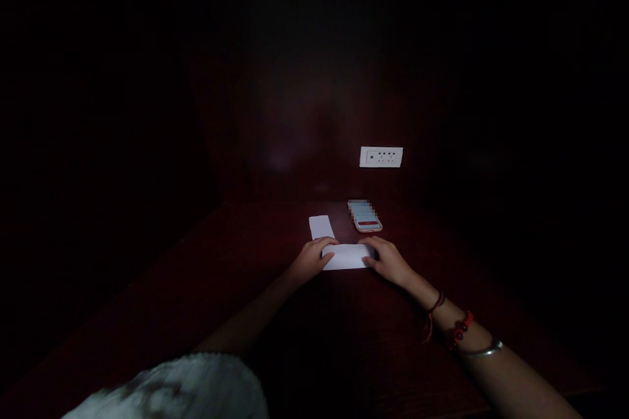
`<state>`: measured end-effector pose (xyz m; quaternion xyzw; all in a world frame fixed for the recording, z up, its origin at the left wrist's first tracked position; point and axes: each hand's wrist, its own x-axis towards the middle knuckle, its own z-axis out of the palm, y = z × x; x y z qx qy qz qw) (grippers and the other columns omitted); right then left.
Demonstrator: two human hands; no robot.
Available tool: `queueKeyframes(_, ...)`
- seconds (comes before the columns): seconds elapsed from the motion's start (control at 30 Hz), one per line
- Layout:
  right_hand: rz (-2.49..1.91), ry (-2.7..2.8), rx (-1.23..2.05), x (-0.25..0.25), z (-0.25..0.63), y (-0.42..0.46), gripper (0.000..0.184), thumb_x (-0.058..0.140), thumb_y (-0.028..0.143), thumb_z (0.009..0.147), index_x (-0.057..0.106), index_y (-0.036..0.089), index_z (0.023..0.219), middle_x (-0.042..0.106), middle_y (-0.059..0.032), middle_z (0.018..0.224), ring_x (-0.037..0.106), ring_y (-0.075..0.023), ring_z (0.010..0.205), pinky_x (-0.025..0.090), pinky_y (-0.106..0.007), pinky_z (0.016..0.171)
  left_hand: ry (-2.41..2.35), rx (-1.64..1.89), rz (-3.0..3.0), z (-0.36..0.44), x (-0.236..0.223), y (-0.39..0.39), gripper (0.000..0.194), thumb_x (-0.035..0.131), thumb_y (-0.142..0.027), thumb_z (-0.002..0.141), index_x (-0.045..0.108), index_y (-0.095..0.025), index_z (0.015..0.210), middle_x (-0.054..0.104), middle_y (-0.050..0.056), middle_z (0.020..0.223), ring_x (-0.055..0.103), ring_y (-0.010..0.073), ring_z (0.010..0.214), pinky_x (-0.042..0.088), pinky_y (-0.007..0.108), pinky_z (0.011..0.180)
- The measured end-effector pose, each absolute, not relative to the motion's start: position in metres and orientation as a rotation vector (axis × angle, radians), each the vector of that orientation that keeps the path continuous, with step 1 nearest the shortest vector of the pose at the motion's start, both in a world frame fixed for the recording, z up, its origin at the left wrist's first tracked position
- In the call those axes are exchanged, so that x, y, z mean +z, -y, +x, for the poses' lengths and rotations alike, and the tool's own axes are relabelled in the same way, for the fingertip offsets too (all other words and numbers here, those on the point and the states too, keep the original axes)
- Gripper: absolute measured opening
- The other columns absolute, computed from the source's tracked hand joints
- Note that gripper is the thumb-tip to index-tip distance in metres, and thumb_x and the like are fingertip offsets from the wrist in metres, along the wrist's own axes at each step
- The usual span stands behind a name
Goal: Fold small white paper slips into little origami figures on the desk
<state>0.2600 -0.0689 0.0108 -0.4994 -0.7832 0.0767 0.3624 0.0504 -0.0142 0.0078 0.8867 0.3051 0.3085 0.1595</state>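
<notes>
A strip of white paper [348, 256] lies crosswise low over the dark red tabletop, its long edges running left to right. Its left end is in my left hand [313, 258], thumb on the near face and fingers along the far edge. At the other end my right hand [388, 260] grips it the same way, thumb and fingers curved round the paper. Just behind my left hand lies a second white paper piece [321, 227], its near end partly hidden by my fingers. Whether the two pieces touch is unclear.
A phone [365, 216] with its screen lit lies beyond my right hand. On the back panel above it sits a white socket plate [381, 157]. Dark red tabletop [255, 255] spreads to both sides, fading into deep shadow.
</notes>
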Motion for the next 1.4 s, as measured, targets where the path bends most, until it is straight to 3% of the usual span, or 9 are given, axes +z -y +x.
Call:
queueKeyframes(0.27, -1.494, 1.925, 0.245, 0.011, 0.261, 0.068, 0.015, 0.043, 0.013, 0.066, 0.054, 0.017, 0.075, 0.057, -0.0012, 0.071, 0.051, -0.0119, 0.065, 0.038, -0.022, 0.062, -1.088, 1.072, 2.735, 0.056, 0.012, 0.025, 0.034, 0.044, -0.015, 0.075, 0.042, -0.021, 0.108, 0.045, 0.003, 0.106, 0.044, 0.0168, 0.098, 0.033, 0.029, 0.087)
queueKeyframes(0.43, -1.59, 1.762, 0.417, 0.006, 0.262, 0.065, 0.016, 0.049, 0.013, 0.059, 0.052, 0.017, 0.075, 0.055, 0.0017, 0.067, 0.05, -0.0098, 0.059, 0.037, -0.019, 0.054, -1.134, 0.854, 2.825, 0.057, 0.005, 0.03, 0.034, 0.041, -0.024, 0.079, 0.037, -0.022, 0.112, 0.046, 0.004, 0.107, 0.046, 0.0171, 0.095, 0.035, 0.029, 0.084)
queueKeyframes(0.53, -1.561, 1.833, 0.526, 0.006, 0.261, 0.066, 0.026, 0.054, 0.017, 0.058, 0.054, 0.017, 0.083, 0.055, 0.0022, 0.066, 0.05, -0.0097, 0.059, 0.038, -0.019, 0.055, -1.067, 0.774, 2.842, 0.057, 0.0, 0.028, 0.037, 0.04, -0.026, 0.08, 0.035, -0.021, 0.115, 0.046, 0.004, 0.111, 0.044, 0.0167, 0.099, 0.034, 0.029, 0.085)
queueKeyframes(0.73, -1.528, 1.851, 0.605, 0.002, 0.263, 0.062, 0.033, 0.058, 0.025, 0.059, 0.056, 0.016, 0.091, 0.059, -0.002, 0.079, 0.053, -0.0135, 0.069, 0.041, -0.023, 0.062, -0.831, 0.641, 2.984, 0.056, 0.0, 0.027, 0.025, 0.037, -0.027, 0.082, 0.05, -0.028, 0.103, 0.044, -0.001, 0.112, 0.041, 0.0157, 0.102, 0.031, 0.03, 0.086)
queueKeyframes(0.93, -1.546, 1.76, 0.58, -0.003, 0.269, 0.056, 0.051, 0.063, 0.017, 0.053, 0.051, 0.018, 0.103, 0.059, -0.0026, 0.085, 0.054, -0.0152, 0.075, 0.042, -0.026, 0.068, -0.724, 0.563, 2.987, 0.054, -0.002, 0.027, 0.03, 0.033, -0.029, 0.084, 0.04, -0.029, 0.112, 0.04, -0.001, 0.119, 0.033, 0.0166, 0.11, 0.026, 0.033, 0.089)
queueKeyframes(1.03, -1.494, 1.768, 0.648, -0.006, 0.269, 0.055, 0.051, 0.064, 0.017, 0.053, 0.051, 0.018, 0.102, 0.059, -0.0013, 0.08, 0.055, -0.0138, 0.07, 0.043, -0.024, 0.065, -0.67, 0.527, 2.999, 0.053, -0.004, 0.025, 0.034, 0.032, -0.03, 0.085, 0.033, -0.028, 0.118, 0.041, 0.0, 0.119, 0.035, 0.0168, 0.109, 0.026, 0.033, 0.088)
queueKeyframes(1.2, -1.442, 1.642, 0.75, -0.012, 0.268, 0.05, 0.055, 0.062, 0.013, 0.055, 0.046, 0.014, 0.107, 0.059, -0.0018, 0.075, 0.055, -0.012, 0.065, 0.045, -0.023, 0.061, -0.51, 0.503, 3.044, 0.052, -0.002, 0.03, 0.03, 0.034, -0.028, 0.084, 0.04, -0.029, 0.113, 0.042, 0.0, 0.114, 0.041, 0.0153, 0.101, 0.027, 0.032, 0.087)
queueKeyframes(1.4, -1.438, 1.856, 0.436, -0.003, 0.264, 0.057, 0.042, 0.053, 0.006, 0.058, 0.055, 0.019, 0.098, 0.06, 0.0008, 0.075, 0.053, -0.0108, 0.066, 0.042, -0.022, 0.065, -0.497, 0.502, 3.058, 0.053, 0.004, 0.038, 0.032, 0.035, -0.027, 0.083, 0.04, -0.028, 0.114, 0.04, 0.002, 0.115, 0.042, 0.0158, 0.099, 0.028, 0.032, 0.086)
